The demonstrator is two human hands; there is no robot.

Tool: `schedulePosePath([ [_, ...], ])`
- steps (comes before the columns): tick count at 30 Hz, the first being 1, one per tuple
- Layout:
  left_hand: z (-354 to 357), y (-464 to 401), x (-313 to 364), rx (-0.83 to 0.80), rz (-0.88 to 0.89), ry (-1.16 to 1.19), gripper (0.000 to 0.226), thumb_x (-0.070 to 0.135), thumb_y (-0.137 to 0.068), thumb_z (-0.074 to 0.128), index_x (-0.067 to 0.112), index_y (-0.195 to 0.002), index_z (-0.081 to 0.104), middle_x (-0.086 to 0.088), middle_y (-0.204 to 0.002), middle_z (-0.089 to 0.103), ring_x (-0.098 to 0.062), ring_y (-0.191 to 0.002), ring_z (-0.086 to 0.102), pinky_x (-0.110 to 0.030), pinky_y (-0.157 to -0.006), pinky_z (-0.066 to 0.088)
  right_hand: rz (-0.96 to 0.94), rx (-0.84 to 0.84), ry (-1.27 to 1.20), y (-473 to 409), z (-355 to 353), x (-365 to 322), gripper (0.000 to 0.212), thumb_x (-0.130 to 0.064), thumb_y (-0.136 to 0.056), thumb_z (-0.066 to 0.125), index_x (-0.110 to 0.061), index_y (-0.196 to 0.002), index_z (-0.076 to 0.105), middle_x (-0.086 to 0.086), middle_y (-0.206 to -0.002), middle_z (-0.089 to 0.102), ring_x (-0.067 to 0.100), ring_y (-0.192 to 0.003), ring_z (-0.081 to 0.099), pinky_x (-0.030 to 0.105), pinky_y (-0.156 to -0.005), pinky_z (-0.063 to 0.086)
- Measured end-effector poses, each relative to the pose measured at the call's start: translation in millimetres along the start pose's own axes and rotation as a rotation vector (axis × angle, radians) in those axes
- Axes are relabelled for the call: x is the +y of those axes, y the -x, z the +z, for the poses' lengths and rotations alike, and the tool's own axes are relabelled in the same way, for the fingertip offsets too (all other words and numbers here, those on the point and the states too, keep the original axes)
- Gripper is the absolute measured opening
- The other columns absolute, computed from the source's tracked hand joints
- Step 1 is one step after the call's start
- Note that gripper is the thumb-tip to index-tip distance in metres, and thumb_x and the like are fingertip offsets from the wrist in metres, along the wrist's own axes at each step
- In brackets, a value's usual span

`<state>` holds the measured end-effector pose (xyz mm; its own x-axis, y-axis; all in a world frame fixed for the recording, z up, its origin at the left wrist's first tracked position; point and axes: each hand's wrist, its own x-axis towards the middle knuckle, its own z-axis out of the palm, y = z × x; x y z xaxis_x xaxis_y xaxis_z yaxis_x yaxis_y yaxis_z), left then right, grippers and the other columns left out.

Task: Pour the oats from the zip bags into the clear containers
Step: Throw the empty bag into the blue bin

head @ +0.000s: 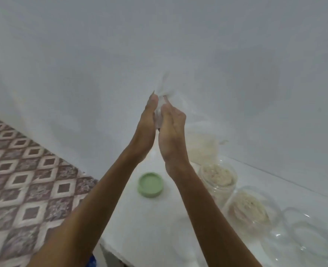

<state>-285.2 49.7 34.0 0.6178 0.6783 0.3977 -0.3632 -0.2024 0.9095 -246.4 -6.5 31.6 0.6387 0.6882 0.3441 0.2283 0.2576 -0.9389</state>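
Observation:
Both my hands are raised in front of the white wall with a crumpled clear zip bag (166,86) squeezed between them. My left hand (145,130) presses the bag from the left, its fingertips pinching the plastic. My right hand (172,132) curls its fingers round the bag from the right. The bag looks empty; most of it is hidden between my palms. Below on the white table stand two clear containers holding oats, one nearer the wall (218,177) and one closer to me (250,208). Another zip bag of oats (202,148) lies behind them.
A green lid (151,185) lies on the white table (159,228) under my wrists. Empty clear containers (305,236) stand at the lower right, blurred. The table's left edge drops to a patterned tiled floor (24,180). A white wall fills the background.

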Motion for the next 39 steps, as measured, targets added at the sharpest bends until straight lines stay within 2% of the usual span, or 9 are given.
schedulePosePath([
  [3, -66, 18, -7, 0.139, -0.011, -0.052, 0.045, 0.034, -0.110, 0.019, 0.012, -0.091, 0.053, 0.007, -0.072, 0.056, 0.001, -0.066, 0.058, -0.016, -0.066, 0.046, 0.052, -0.080, -0.050, 9, 77, 23, 0.064, -0.058, -0.094, 0.034, -0.024, -0.145, 0.051, 0.007, -0.142, 0.050, 0.016, -0.126, 0.058, 0.040, -0.110, 0.048],
  [9, -205, 64, -40, 0.345, -0.092, -0.112, 0.034, 0.043, -0.102, 0.037, 0.015, -0.110, 0.054, -0.008, -0.096, 0.050, -0.010, -0.087, 0.058, -0.029, -0.079, 0.048, 0.233, -0.238, -0.215, 52, 202, 73, 0.019, -0.034, -0.108, 0.040, -0.038, -0.122, 0.053, -0.018, -0.118, 0.054, 0.002, -0.117, 0.056, 0.023, -0.103, 0.046],
  [12, -262, 95, -67, 0.414, -0.187, -0.188, 0.035, 0.036, -0.108, 0.032, 0.016, -0.120, 0.058, 0.001, -0.096, 0.064, -0.014, -0.092, 0.063, -0.029, -0.080, 0.052, 0.383, -0.307, -0.215, 82, 253, 112, 0.030, -0.038, -0.108, 0.039, -0.025, -0.134, 0.047, -0.007, -0.128, 0.060, 0.005, -0.118, 0.060, 0.021, -0.099, 0.051],
  [16, -323, 137, -128, 0.414, -0.415, -0.260, 0.047, 0.045, -0.105, 0.032, 0.015, -0.131, 0.056, -0.020, -0.117, 0.061, -0.030, -0.107, 0.064, -0.048, -0.093, 0.054, 0.554, -0.332, -0.157, 120, 296, 175, 0.033, -0.039, -0.108, 0.039, -0.023, -0.136, 0.044, -0.012, -0.130, 0.056, 0.003, -0.120, 0.056, 0.018, -0.096, 0.047],
  [21, -363, 195, -226, 0.443, -0.637, -0.242, 0.053, 0.056, -0.097, 0.039, 0.019, -0.131, 0.055, -0.027, -0.124, 0.054, -0.036, -0.112, 0.060, -0.049, -0.096, 0.052, 0.737, -0.304, 0.005, 167, 318, 274, 0.020, -0.036, -0.107, 0.044, -0.029, -0.125, 0.049, -0.005, -0.128, 0.062, 0.012, -0.119, 0.060, 0.031, -0.100, 0.051],
  [26, -380, 263, -340, 0.433, -0.861, -0.203, 0.059, 0.061, -0.092, 0.041, 0.020, -0.134, 0.051, -0.019, -0.127, 0.048, -0.032, -0.118, 0.057, -0.052, -0.099, 0.052, 0.962, -0.286, 0.067, 218, 315, 384, 0.016, -0.030, -0.107, 0.046, -0.027, -0.122, 0.048, -0.004, -0.120, 0.062, 0.015, -0.120, 0.059, 0.020, -0.091, 0.051],
  [29, -381, 293, -395, 0.370, -0.969, -0.156, 0.059, 0.053, -0.096, 0.039, 0.011, -0.137, 0.044, -0.007, -0.124, 0.045, -0.020, -0.116, 0.056, -0.037, -0.101, 0.052, 1.076, -0.275, 0.132, 247, 307, 444, 0.017, -0.029, -0.106, 0.048, -0.026, -0.123, 0.049, -0.006, -0.116, 0.060, 0.016, -0.117, 0.059, 0.017, -0.088, 0.050],
  [33, -387, 328, -470, 0.410, -1.078, -0.168, 0.033, 0.031, -0.101, 0.044, 0.004, -0.116, 0.055, -0.016, -0.114, 0.054, -0.030, -0.100, 0.063, -0.023, -0.070, 0.057, 1.177, -0.299, 0.182, 273, 295, 509, 0.019, -0.032, -0.105, 0.049, -0.031, -0.123, 0.049, -0.007, -0.121, 0.060, 0.013, -0.115, 0.060, 0.026, -0.097, 0.050],
  [39, -386, 371, -540, 0.424, -1.187, -0.206, 0.025, 0.027, -0.103, 0.040, 0.003, -0.107, 0.040, -0.020, -0.106, 0.048, -0.024, -0.089, 0.054, -0.019, -0.064, 0.053, 1.305, -0.330, 0.237, 300, 287, 581, 0.030, -0.034, -0.104, 0.051, -0.026, -0.133, 0.052, -0.004, -0.126, 0.062, 0.011, -0.109, 0.063, 0.011, -0.072, 0.054],
])
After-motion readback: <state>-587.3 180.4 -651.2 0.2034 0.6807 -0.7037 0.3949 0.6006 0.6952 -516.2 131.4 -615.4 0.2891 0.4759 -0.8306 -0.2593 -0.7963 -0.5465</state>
